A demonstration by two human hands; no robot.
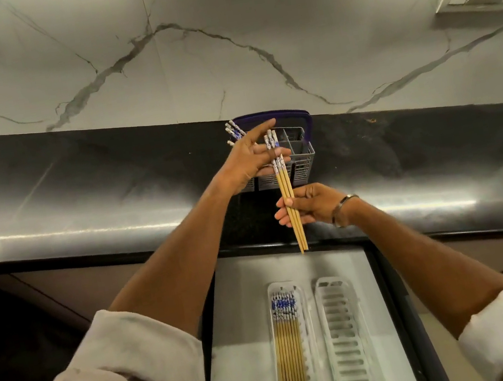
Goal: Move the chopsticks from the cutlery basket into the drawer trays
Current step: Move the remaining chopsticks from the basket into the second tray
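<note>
Head view: the bundle of three tan wooden chopsticks with blue-and-white patterned tops (287,190) is held in my right hand (311,205), fingers and thumb curled round the lower middle of the shafts. Long axis runs near upright, tilted slightly; patterned ends stand above my grip, bare tips hang below it, just over the front edge of the black stone counter (76,194). My left hand (250,160) is above the grip, fingers straight and spread, touching the patterned ends; it grips nothing. Behind that hand sits the grey slotted cutlery basket with a purple handle (298,151), more patterned chopsticks (233,131) standing in its left side.

Below my grip and nearer to me lies the open drawer (237,310). Its left white plastic tray (307,341) holds a row of chopsticks (288,351), patterned ends away from me. The right white slotted tray (344,335) holds nothing visible.

Judgement: the right hand is the nearer; the bundle must swing flat, tips toward me, to match.
</note>
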